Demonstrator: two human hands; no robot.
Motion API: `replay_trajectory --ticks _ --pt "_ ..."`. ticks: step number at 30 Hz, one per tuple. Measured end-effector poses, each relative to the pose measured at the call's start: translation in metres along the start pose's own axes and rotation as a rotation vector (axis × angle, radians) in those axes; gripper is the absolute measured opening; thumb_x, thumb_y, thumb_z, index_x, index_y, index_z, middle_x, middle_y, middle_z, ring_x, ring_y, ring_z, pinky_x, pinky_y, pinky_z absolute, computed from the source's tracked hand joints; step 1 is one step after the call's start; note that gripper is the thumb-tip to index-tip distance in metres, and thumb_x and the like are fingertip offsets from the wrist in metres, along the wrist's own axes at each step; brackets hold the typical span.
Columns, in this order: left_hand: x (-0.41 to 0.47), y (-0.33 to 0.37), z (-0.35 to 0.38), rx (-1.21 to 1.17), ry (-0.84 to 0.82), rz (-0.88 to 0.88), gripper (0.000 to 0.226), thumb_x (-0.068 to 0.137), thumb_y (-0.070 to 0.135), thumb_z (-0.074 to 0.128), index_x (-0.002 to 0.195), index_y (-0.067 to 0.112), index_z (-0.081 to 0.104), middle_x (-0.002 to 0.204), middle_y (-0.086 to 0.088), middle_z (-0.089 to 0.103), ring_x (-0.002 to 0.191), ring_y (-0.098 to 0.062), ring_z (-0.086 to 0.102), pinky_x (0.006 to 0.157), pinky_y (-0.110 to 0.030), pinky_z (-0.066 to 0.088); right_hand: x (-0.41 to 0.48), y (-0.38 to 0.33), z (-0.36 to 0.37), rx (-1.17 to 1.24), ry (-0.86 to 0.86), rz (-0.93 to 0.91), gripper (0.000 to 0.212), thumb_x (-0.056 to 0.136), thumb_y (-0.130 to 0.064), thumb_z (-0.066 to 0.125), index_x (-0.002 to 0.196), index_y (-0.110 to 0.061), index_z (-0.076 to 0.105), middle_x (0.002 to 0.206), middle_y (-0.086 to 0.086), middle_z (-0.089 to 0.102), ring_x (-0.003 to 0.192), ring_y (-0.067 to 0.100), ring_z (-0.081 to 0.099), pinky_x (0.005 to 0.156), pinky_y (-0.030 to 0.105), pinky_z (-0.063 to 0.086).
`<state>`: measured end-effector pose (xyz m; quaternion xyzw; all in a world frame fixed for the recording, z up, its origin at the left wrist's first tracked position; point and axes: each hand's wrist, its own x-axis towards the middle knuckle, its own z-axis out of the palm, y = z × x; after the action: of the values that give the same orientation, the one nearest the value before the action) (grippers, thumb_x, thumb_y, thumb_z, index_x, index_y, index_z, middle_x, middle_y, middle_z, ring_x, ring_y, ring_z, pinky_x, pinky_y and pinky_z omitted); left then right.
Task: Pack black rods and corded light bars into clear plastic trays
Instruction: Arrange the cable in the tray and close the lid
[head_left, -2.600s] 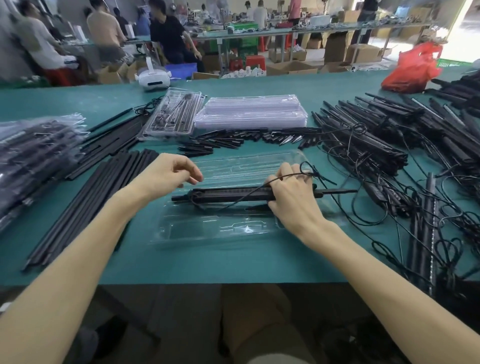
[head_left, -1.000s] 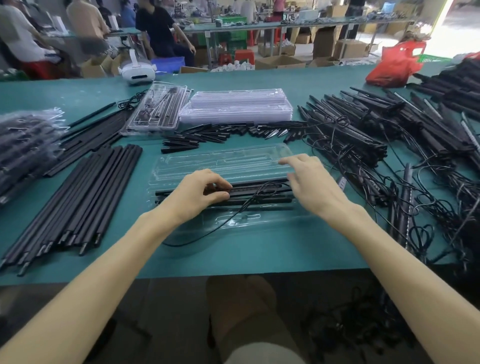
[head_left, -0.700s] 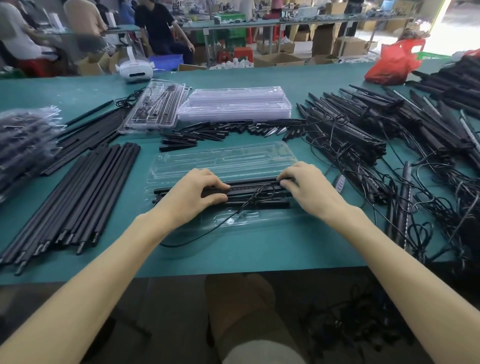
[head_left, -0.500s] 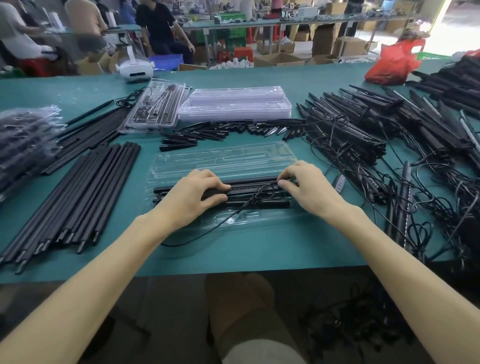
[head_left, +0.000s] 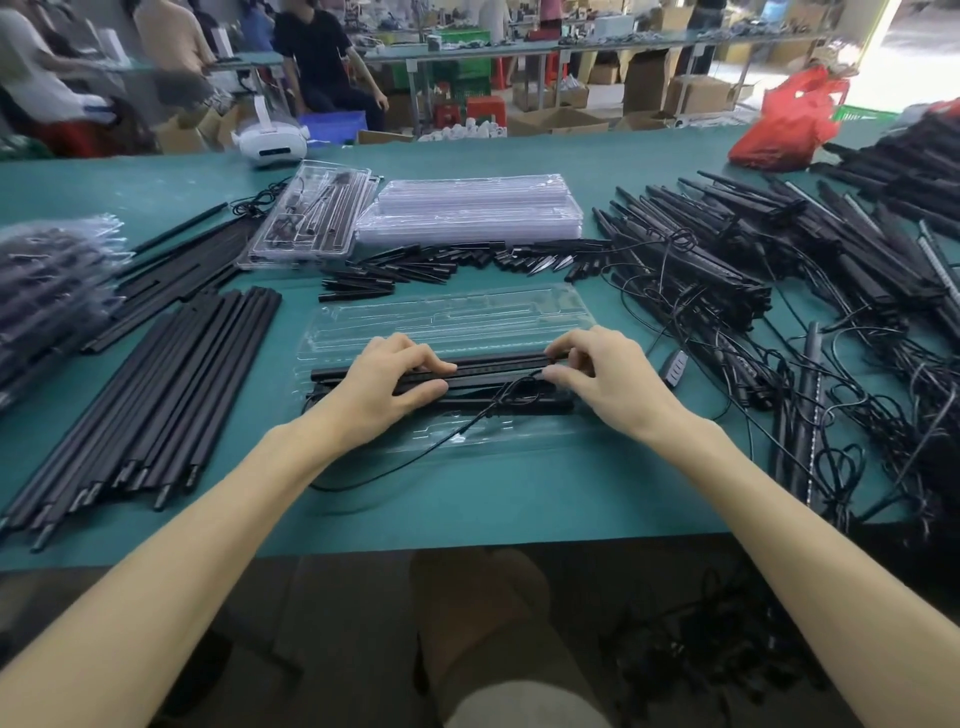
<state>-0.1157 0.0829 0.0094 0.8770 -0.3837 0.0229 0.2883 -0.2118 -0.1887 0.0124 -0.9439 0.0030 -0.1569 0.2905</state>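
An open clear plastic tray (head_left: 447, 317) lies in front of me on the green table. Black light bars (head_left: 493, 371) lie lengthwise in its near half. A thin cord (head_left: 457, 431) loops off them and trails over the tray's front edge onto the table. My left hand (head_left: 384, 387) grips the bars left of the middle, with fingers on top and thumb along the near side. My right hand (head_left: 602, 384) pinches the right end of the bars between fingertips and thumb.
A bundle of long black rods (head_left: 171, 395) lies to the left, with bagged packs (head_left: 47, 291) beyond it. Behind the tray lie short black pieces (head_left: 415, 265), a stack of empty trays (head_left: 467, 208) and a packed tray (head_left: 311, 218). Tangled corded light bars (head_left: 727, 270) cover the right side.
The corded bar, earlier held over the tray, now lies in it. My right hand came down onto the bars' right end. My left hand has stayed on the bars for the last second.
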Motion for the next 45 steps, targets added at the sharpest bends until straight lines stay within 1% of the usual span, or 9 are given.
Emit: replay_trajectory --ticks 5,9,15,20,23,28,34,37,45 --pt "0.003 -0.005 -0.002 -0.012 -0.008 0.000 0.023 0.094 0.033 0.067 0.117 0.030 0.070 0.105 0.006 0.054 0.111 -0.019 0.043 0.098 -0.025 0.032 -0.006 0.003 0.000 -0.058 -0.018 0.001 0.020 0.092 -0.034 0.071 0.112 -0.030 0.071 0.095 -0.006 0.051 0.103 0.018 0.048 0.100 0.040 0.036" --pt "0.001 -0.006 -0.001 -0.016 -0.004 0.023 0.020 0.093 0.032 0.068 0.113 0.028 0.072 0.107 0.009 0.057 0.109 -0.019 0.044 0.100 -0.030 0.035 -0.011 -0.004 0.005 -0.095 0.010 -0.087 0.026 0.092 -0.037 0.070 0.118 -0.035 0.070 0.107 -0.008 0.052 0.110 0.013 0.039 0.097 0.030 0.022" --pt "-0.001 -0.004 0.000 -0.028 0.038 0.028 0.019 0.093 0.031 0.068 0.111 0.026 0.074 0.105 0.012 0.059 0.107 -0.017 0.045 0.100 -0.030 0.037 -0.009 -0.021 0.019 -0.097 0.000 -0.169 0.020 0.093 -0.033 0.069 0.112 -0.028 0.068 0.108 -0.013 0.051 0.112 0.015 0.040 0.093 0.025 0.017" --pt "0.000 -0.002 0.000 -0.068 0.070 0.025 0.015 0.091 0.030 0.070 0.104 0.024 0.078 0.103 0.006 0.061 0.107 -0.021 0.049 0.099 -0.030 0.037 -0.008 -0.027 0.011 -0.027 0.045 -0.224 0.006 0.092 -0.019 0.071 0.092 -0.019 0.066 0.094 -0.008 0.064 0.098 0.018 0.055 0.096 0.034 0.033" --pt "-0.002 -0.002 0.001 -0.069 0.110 0.033 0.015 0.091 0.028 0.072 0.102 0.023 0.078 0.099 0.008 0.060 0.102 -0.021 0.047 0.096 -0.025 0.035 -0.014 -0.024 -0.005 0.012 0.131 -0.249 0.006 0.091 -0.010 0.070 0.091 -0.014 0.066 0.087 -0.004 0.067 0.086 0.018 0.060 0.085 0.039 0.049" --pt "0.000 0.004 0.002 0.265 0.169 0.230 0.008 0.090 0.018 0.074 0.095 0.012 0.075 0.091 0.001 0.060 0.086 -0.019 0.046 0.083 -0.045 0.042 -0.034 -0.012 -0.028 0.078 0.144 -0.222 0.011 0.090 -0.008 0.068 0.091 -0.018 0.063 0.081 -0.009 0.064 0.075 0.012 0.061 0.073 0.032 0.052" --pt "0.004 0.015 0.000 0.346 0.065 0.196 0.008 0.099 0.020 0.062 0.102 0.013 0.065 0.104 0.003 0.063 0.099 -0.022 0.056 0.079 -0.045 0.052 -0.046 -0.004 -0.022 0.085 -0.094 -0.107 0.005 0.092 -0.020 0.072 0.095 -0.022 0.069 0.082 -0.010 0.068 0.078 0.008 0.063 0.073 0.025 0.050" --pt "0.004 0.016 -0.001 0.299 0.044 0.129 0.009 0.100 0.024 0.059 0.104 0.016 0.063 0.106 0.006 0.062 0.103 -0.018 0.053 0.081 -0.045 0.051 -0.044 -0.005 -0.021 0.119 -0.082 -0.082 0.009 0.095 -0.030 0.067 0.093 -0.022 0.070 0.083 -0.012 0.068 0.080 0.005 0.063 0.072 0.019 0.046" --pt "0.011 0.008 0.003 0.067 0.032 0.032 0.008 0.093 0.020 0.071 0.092 0.013 0.069 0.095 0.000 0.052 0.097 -0.019 0.047 0.089 -0.033 0.043 -0.023 -0.004 -0.021 -0.092 0.095 -0.006 0.019 0.100 -0.011 0.056 0.117 -0.014 0.066 0.106 -0.002 0.058 0.107 0.017 0.051 0.094 0.029 0.043"
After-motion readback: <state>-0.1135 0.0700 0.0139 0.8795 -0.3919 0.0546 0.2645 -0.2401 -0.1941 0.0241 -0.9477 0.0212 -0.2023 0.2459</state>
